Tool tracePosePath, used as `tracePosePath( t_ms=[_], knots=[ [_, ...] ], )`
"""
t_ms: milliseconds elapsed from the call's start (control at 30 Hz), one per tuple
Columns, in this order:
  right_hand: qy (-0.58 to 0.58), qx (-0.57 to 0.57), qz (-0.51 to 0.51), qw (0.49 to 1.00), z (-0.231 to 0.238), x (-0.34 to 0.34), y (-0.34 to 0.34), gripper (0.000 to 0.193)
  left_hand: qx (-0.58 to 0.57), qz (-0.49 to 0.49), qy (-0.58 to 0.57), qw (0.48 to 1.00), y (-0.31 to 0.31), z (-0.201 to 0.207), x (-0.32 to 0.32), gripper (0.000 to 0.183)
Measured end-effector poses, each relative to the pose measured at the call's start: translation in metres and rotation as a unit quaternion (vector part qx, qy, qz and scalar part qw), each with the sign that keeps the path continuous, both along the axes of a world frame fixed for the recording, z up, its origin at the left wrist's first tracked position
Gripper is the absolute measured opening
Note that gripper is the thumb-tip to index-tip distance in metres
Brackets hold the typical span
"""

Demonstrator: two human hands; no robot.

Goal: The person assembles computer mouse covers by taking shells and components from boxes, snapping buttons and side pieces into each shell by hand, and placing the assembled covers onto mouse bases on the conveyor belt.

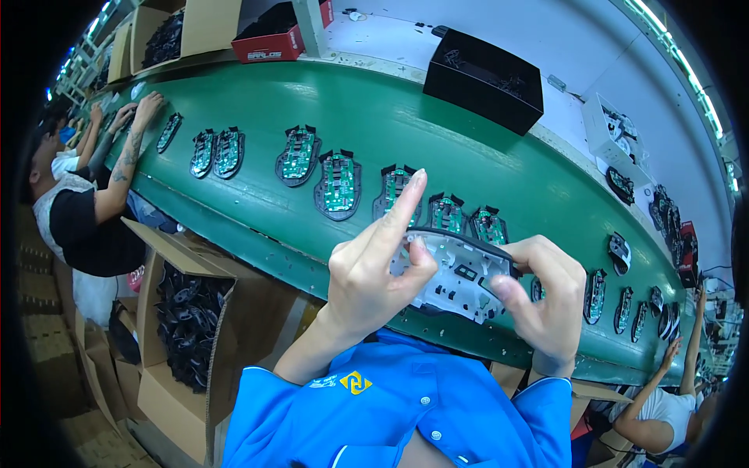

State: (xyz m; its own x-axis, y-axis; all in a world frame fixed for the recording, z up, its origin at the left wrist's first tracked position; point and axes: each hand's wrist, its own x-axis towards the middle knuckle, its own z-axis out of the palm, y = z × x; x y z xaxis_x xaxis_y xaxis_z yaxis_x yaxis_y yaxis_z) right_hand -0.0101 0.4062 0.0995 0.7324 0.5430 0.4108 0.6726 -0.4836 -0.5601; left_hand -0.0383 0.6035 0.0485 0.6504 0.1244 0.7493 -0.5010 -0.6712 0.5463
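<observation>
I hold a plastic housing shell in front of my chest, its white inner side with small posts and slots turned up and its rim dark. My right hand grips its right end, thumb over the inner face and fingers at the back. At the left end my left hand has its thumb against the rim; its index finger points up and away, and the other fingers are curled, partly hidden. Just beyond the shell lie dark housings with green circuit boards, some partly covered by my hands.
The green conveyor belt carries several more board-filled housings. A black box stands at its far side. A carton of black parts is at the lower left. Co-workers sit at left and right.
</observation>
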Motion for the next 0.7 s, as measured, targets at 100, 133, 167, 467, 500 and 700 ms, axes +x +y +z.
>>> tracePosePath(
  t_ms=[100, 133, 167, 467, 500, 700],
  knots=[
    [0.079, 0.062, 0.009, 0.995, -0.004, 0.009, 0.004, 0.026, 0.058, -0.006, -0.038, 0.998, -0.005, 0.0, -0.001, 0.059],
    [0.082, 0.069, 0.031, 0.994, -0.007, 0.011, 0.006, 0.026, 0.063, -0.012, -0.07, 0.995, -0.009, -0.002, 0.003, 0.057],
    [0.069, 0.056, 0.059, 0.994, -0.009, 0.014, 0.009, 0.026, 0.079, -0.016, -0.082, 0.993, -0.01, -0.002, 0.002, 0.057],
    [0.16, -0.033, 0.195, 0.967, 0.001, 0.026, -0.002, 0.019, 0.184, -0.141, 0.045, 0.972, -0.015, 0.011, -0.005, 0.063],
    [0.161, -0.034, 0.195, 0.967, 0.002, 0.027, -0.002, 0.019, 0.174, -0.152, 0.049, 0.972, -0.017, 0.011, -0.005, 0.064],
    [0.169, -0.021, 0.167, 0.971, -0.001, 0.033, 0.0, 0.018, 0.169, -0.114, 0.029, 0.979, -0.02, 0.009, 0.001, 0.065]
  ],
)
